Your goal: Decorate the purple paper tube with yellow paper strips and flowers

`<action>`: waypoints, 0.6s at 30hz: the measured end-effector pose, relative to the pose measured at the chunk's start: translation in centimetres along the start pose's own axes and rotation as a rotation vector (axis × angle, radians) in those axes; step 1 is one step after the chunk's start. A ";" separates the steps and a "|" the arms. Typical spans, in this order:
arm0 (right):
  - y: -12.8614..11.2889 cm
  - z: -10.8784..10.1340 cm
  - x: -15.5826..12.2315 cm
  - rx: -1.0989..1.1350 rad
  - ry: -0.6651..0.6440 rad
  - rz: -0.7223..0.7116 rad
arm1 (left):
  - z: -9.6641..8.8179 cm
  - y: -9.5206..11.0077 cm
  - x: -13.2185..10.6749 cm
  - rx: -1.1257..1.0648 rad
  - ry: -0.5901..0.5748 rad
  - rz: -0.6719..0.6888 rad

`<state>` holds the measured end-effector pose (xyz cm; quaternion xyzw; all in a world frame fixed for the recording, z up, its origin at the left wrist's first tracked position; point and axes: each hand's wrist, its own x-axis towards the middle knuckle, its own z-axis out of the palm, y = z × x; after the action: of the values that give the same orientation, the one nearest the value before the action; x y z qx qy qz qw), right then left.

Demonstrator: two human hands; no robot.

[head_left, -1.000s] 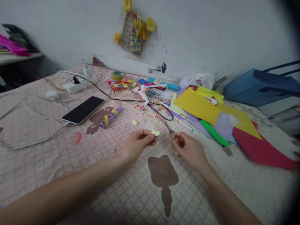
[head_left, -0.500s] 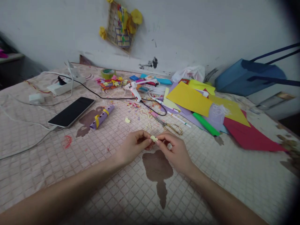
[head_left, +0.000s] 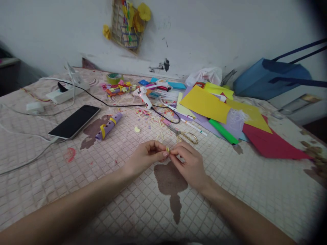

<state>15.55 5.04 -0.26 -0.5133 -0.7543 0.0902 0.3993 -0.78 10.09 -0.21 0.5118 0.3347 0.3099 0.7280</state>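
The left hand [head_left: 146, 157] and right hand [head_left: 187, 165] meet at lower centre in a narrow pinch, holding a small yellow paper scrap [head_left: 167, 149] between their fingertips, above a brown stain [head_left: 170, 183] on the checked mat [head_left: 242, 194]. Just beyond the right hand, gold-handled scissors [head_left: 185, 136] lie closed on the mat among paper shavings. A yellow paper cutout [head_left: 137, 129] lies up and left of the hands, near a purple paper roll [head_left: 108, 126] with yellow bands. Toward the top sit a white glue gun [head_left: 143, 97] and a tape roll [head_left: 114, 78], its label too small to read. Coloured paper sheets [head_left: 217, 115] are heaped at right, and a black phone [head_left: 74, 121] lies at left.
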 end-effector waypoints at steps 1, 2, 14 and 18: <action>0.0 0.0 0.0 0.003 -0.005 0.002 | 0.1 0.1 0.0 0.005 0.005 -0.005; 0.0 0.0 0.0 0.013 -0.009 0.008 | 0.1 0.2 -0.1 0.012 0.012 -0.011; 0.7 -0.3 0.7 0.591 -0.143 0.548 | -0.2 0.4 0.0 -0.010 -0.025 -0.036; 1.2 0.0 0.4 0.719 -0.213 0.643 | -0.6 0.3 0.3 0.045 -0.055 -0.059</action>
<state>16.34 5.93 -0.74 -0.5379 -0.5154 0.5151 0.4239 -1.15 10.75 -0.16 0.5262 0.3362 0.2665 0.7342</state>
